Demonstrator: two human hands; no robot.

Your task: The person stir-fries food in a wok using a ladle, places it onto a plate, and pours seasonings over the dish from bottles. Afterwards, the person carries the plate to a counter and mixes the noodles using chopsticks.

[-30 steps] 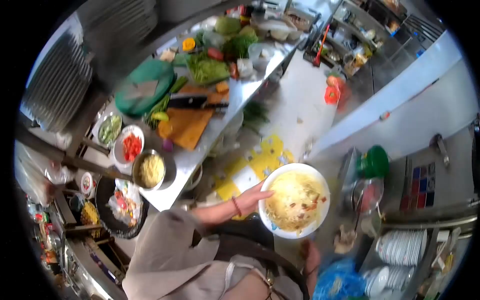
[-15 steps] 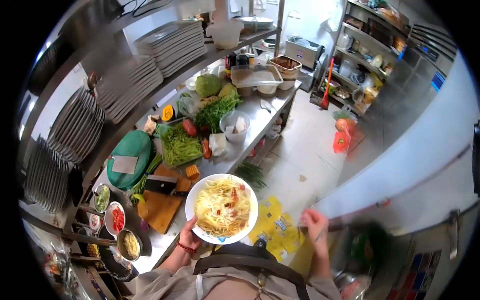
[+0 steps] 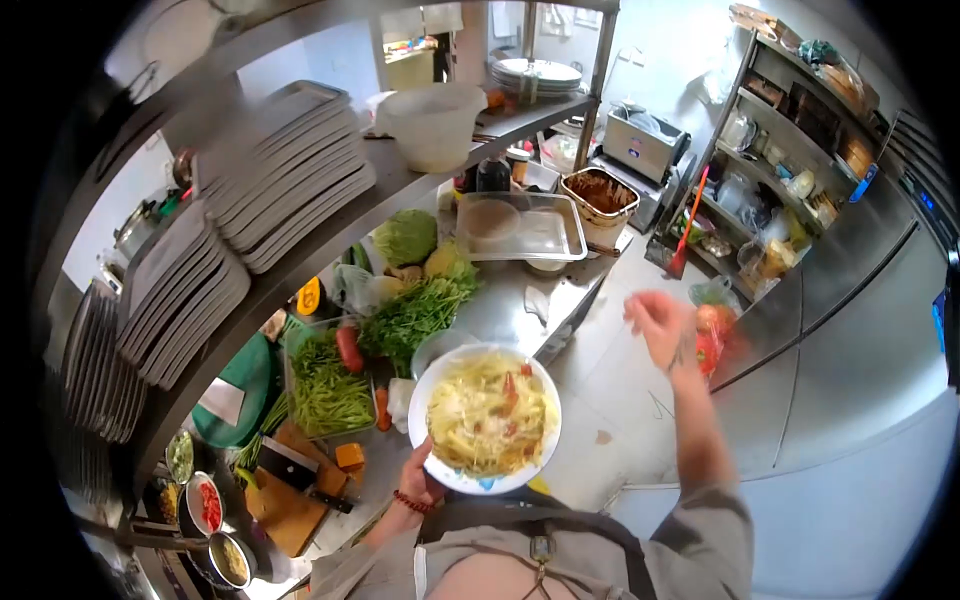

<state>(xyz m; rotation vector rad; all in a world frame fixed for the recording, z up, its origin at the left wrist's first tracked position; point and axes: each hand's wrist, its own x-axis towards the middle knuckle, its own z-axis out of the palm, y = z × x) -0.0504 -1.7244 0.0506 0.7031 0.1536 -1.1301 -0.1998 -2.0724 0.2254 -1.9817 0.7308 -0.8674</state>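
Observation:
My left hand (image 3: 424, 478) grips the lower left rim of a white bowl (image 3: 488, 485), fingers mostly hidden beneath it. Pale yellow shreds (image 3: 490, 415) with a few red pieces fill the bowl, which I hold in front of my waist by the counter's edge. My right hand (image 3: 662, 325) is raised out to the right over the floor, fingers loosely bent and apart, nothing in them. Left of the bowl, a cleaver (image 3: 288, 462) lies on a wooden cutting board (image 3: 285, 520). Just beyond the bowl stands a clear plastic tub (image 3: 440, 348), partly covered by it.
Greens in a tray (image 3: 330, 385), a cabbage (image 3: 407, 237) and a clear plastic container (image 3: 550, 225) crowd the counter. Overhead on the left, a shelf carries stacked plates (image 3: 290, 180). Small bowls (image 3: 207, 503) stand lower left. A red bag (image 3: 708, 350) sits on the floor at right.
My right hand has risen and reached forward, away from my side. The bowl, still in my left hand, has shifted right in view as my head turned and the counter came closer.

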